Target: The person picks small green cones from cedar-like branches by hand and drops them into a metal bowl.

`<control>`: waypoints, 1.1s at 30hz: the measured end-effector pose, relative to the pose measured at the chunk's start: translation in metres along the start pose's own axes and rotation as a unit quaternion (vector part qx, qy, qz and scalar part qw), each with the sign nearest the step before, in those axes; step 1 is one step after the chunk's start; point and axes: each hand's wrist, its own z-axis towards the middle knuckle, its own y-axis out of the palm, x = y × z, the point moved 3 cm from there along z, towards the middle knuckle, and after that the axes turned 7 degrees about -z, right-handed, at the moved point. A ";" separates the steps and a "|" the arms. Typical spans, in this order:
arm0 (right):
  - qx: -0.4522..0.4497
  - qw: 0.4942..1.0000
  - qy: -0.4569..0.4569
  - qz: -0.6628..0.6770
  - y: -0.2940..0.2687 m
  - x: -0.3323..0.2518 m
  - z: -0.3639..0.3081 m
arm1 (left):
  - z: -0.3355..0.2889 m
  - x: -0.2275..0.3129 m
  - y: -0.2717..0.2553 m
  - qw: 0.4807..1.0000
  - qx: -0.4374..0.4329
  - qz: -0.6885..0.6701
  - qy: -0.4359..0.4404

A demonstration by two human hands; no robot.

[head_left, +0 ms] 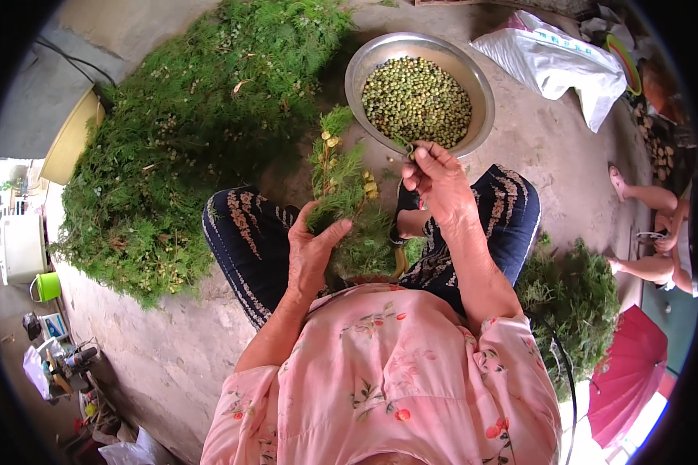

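Note:
My left hand [316, 244] is closed round the lower end of a feathery green evergreen sprig [335, 167], which points away from me and carries yellowish seed cones. To the right, my right hand [444, 184] is raised at the near rim of a wide metal basin [485, 116], thumb and finger pinched together. Something small and dark green shows at those fingertips, too small to make out. Many round green and brownish seed cones [416, 101] lie in the basin. More green foliage [364, 248] is between my knees, below the sprig.
A large heap of evergreen branches [209, 132] spreads across the floor at the left. A smaller green pile [570, 298] lies by my right knee. Beyond the basin on the right is a white woven sack [554, 62]. Another person's legs [647, 232] and a red umbrella [627, 368] are at far right.

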 end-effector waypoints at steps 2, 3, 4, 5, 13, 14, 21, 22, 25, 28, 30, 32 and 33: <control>-0.026 0.999 0.002 -0.028 0.015 0.004 -0.011 | -0.001 0.012 0.009 1.000 0.001 0.017 -0.025; -0.022 0.998 0.001 -0.065 0.023 0.006 -0.019 | -0.001 0.015 0.013 0.998 -0.001 0.034 -0.052; -0.046 0.992 -0.008 -0.120 0.027 0.012 -0.022 | 0.001 0.016 0.014 0.996 -0.003 0.082 -0.033; -0.071 0.982 -0.019 -0.174 0.033 0.016 -0.025 | 0.003 0.014 0.011 0.996 0.002 0.084 -0.032; -0.120 0.917 -0.162 -0.343 0.049 0.039 -0.032 | 0.009 0.000 0.006 0.998 -0.030 0.049 0.009; -0.123 0.934 -0.092 -0.323 0.049 0.039 -0.032 | 0.008 0.001 0.007 1.000 -0.016 0.023 0.004; -0.070 0.992 -0.021 -0.108 0.040 0.037 -0.031 | 0.001 0.000 -0.001 0.984 0.175 -0.023 -0.004; -0.085 0.991 -0.005 -0.108 0.042 0.038 -0.031 | 0.002 -0.001 -0.003 0.985 0.171 -0.030 -0.009; -0.117 0.965 -0.048 -0.230 0.046 0.040 -0.034 | 0.008 0.003 -0.004 0.999 0.003 -0.037 -0.016; -0.140 0.933 -0.101 -0.317 0.053 0.041 -0.037 | 0.011 0.002 0.005 1.000 -0.008 0.000 0.010; -0.125 0.931 -0.080 -0.335 0.053 0.040 -0.040 | 0.011 0.006 0.009 1.000 0.022 0.005 0.008; -0.078 0.957 -0.046 -0.275 0.044 0.041 -0.036 | 0.010 0.004 0.006 0.998 0.059 -0.002 0.010; -0.031 0.976 -0.011 -0.213 0.038 0.041 -0.033 | 0.010 0.003 0.002 0.995 0.096 -0.009 0.013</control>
